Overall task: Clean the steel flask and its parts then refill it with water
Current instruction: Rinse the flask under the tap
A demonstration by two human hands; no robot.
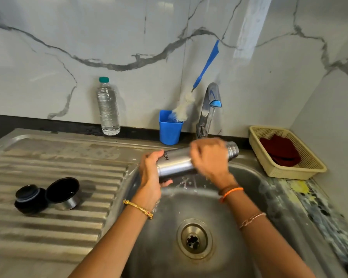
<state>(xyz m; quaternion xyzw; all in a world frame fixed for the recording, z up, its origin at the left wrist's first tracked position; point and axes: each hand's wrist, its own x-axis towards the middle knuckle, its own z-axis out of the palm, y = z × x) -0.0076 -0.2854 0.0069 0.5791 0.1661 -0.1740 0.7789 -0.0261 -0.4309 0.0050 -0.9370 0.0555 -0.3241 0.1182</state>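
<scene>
Steel, bare of its cap, the flask (177, 161) is being held on its side over the sink (249, 177), mouth pointing right, just below the tap (209, 105). Its base end is being gripped by the left hand (151, 169), fingers wrapped round it. Its upper body is being covered by the right hand (208, 157), blurred, seemingly curled round it and rubbing. Droplets are being thrown off below, so washing is judged to be under way. The stopper (29, 199) and cup lid (65, 194) are lying touching on the draining board (48, 237); whether they are clean cannot be told. The brush (189, 101) is standing unused in a blue cup (170, 129). The refill, perhaps from the water bottle (108, 107), is yet to be done.
</scene>
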